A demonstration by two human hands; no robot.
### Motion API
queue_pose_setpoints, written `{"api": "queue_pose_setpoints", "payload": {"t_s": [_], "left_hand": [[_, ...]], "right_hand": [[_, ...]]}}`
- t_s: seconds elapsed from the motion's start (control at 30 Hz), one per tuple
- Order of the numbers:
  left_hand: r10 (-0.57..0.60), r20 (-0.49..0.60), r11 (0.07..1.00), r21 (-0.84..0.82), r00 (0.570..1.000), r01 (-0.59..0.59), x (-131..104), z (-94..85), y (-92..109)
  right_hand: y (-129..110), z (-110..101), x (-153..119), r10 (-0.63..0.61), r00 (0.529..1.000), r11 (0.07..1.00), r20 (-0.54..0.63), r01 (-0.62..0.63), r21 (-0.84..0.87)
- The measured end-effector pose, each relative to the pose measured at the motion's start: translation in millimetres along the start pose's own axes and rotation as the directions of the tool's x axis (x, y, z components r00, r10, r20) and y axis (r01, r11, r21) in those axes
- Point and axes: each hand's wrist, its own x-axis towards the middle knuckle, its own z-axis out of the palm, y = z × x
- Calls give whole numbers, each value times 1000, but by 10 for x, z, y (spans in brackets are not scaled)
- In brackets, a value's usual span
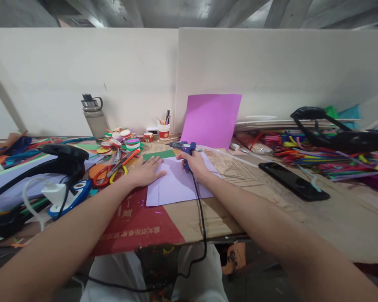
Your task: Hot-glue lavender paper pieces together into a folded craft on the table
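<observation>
My right hand (192, 162) is wrapped round a blue glue gun (186, 147), whose nozzle points left above the far part of a folded light purple paper (176, 184). A black cord hangs from the gun across the paper and over the table's front edge. Flat on the paper's left side lies my left hand (147, 171), its fingers spread and nothing in its grasp. Just beyond it is a green piece of paper (160, 154). Orange-handled scissors (130, 157) and red-handled scissors (103, 176) lie left of my left hand.
A bottle (95, 119), paper rolls and a pen cup (164, 131) stand at the back left. Purple card (211, 119) leans on the white partition. On the right are a phone (292, 181), colourful pipe cleaners and a black headset; at left, a blue power strip (77, 195).
</observation>
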Motion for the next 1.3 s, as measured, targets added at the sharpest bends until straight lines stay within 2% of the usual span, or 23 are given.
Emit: {"api": "queue_pose_setpoints", "payload": {"t_s": [0.17,0.27,0.37,0.4,0.47,0.53,0.73,1.0,1.17,1.3], "left_hand": [[-80,-49,997,-15,996,80,65,55,-25],[-148,-201,989,-27,968,146,77,34,-44],[-93,-328,996,-45,940,82,61,-51,-58],[-55,-330,997,-61,942,37,55,-89,-66],[36,-237,989,-134,971,-69,42,-163,-90],[93,-188,974,-186,978,-129,32,-226,-128],[133,-130,954,-252,983,-162,1,-312,-205],[189,-138,924,-310,972,-223,-3,-187,-88],[280,-105,938,-183,954,-295,4,-130,-100],[288,-83,944,-145,954,-297,20,-82,-68]], "right_hand": [[-107,-40,-35,-62,998,996,-27,60,-60],[-76,-38,-30,-25,1000,997,-2,25,-78],[25,-34,12,-5,1000,997,29,7,-76],[60,-34,30,-8,999,998,32,10,-65],[115,-35,62,-21,999,999,29,22,-36],[140,-37,82,-35,999,999,22,35,-5],[113,-41,81,-21,1000,999,20,21,29],[101,-49,93,9,992,1000,-128,-9,2],[59,-71,92,-52,991,998,-127,46,-50],[105,-69,122,-69,992,997,-104,67,-23]]}}
